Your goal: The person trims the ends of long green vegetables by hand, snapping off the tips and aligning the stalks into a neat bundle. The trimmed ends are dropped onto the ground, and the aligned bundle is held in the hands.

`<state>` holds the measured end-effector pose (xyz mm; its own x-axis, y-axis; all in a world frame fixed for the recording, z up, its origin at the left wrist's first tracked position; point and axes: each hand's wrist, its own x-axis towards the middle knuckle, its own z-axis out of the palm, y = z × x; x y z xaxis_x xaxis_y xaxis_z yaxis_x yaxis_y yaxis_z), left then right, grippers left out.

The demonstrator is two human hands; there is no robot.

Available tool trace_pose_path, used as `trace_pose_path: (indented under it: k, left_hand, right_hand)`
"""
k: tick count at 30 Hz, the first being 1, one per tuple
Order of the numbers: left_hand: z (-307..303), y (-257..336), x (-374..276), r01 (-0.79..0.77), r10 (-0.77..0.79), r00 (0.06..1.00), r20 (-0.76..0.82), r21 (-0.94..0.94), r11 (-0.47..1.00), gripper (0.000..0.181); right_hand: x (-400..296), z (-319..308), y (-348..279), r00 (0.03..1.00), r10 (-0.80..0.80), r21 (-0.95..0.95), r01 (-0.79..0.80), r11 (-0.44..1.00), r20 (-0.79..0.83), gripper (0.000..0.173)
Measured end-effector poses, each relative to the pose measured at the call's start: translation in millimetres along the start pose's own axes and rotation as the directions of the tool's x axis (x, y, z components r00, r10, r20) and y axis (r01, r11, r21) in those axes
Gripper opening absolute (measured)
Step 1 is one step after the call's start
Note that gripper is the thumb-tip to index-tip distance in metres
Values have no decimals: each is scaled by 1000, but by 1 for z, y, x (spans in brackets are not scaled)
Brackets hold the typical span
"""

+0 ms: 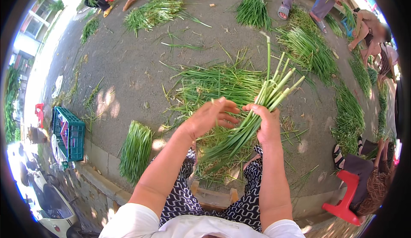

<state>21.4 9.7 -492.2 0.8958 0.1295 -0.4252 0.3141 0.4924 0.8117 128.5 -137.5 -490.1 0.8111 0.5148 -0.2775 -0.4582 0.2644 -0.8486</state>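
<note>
A bunch of long green stalks, likely garlic chives [246, 132], is gripped in my right hand [268, 122]. Its pale stem ends point up and away to the right, and the green leaves hang down towards my lap. One stalk stands up above the others. My left hand [213, 116] hovers just left of the bunch with its fingers spread and nothing plainly held. A loose pile of the same greens [218, 80] lies on the ground beyond my hands. Trimmed yellowish leaves [212, 167] are strewn between my feet, partly hidden by the bunch.
A neat bundle of greens [136, 151] stands to my left, near a teal plastic crate [68, 133] and a parked scooter [51, 202]. More bundles [253, 11] and piles [308, 50] lie ahead. Other people sit around, one beside a red plastic stool [345, 196] at right.
</note>
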Motion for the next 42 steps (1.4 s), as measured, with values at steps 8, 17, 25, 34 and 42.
trace_pose_path:
  k: [8, 17, 25, 34, 42]
  left_hand:
    - [-2, 12, 9, -23, -4, 998, -56, -478, 878, 36]
    - [13, -20, 36, -249, -19, 937, -349, -703, 666, 20]
    - [28, -12, 28, -298, 121, 915, -386, -442, 846, 20]
    - [23, 10, 5, -97, 119, 972, -204, 117, 988, 25]
    - [23, 5, 7, -80, 91, 971, -221, 59, 995, 30]
  right_hand:
    - [-10, 3, 11, 919, 305, -76, -295, 952, 252, 26]
    - [-11, 10, 30, 931, 319, -4, -323, 946, 176, 30]
    - [-7, 15, 34, 924, 340, 11, -347, 938, 173, 26]
    - [-7, 15, 22, 944, 242, -106, -223, 969, 226, 21]
    - [-9, 12, 14, 938, 264, -22, -266, 964, 223, 32]
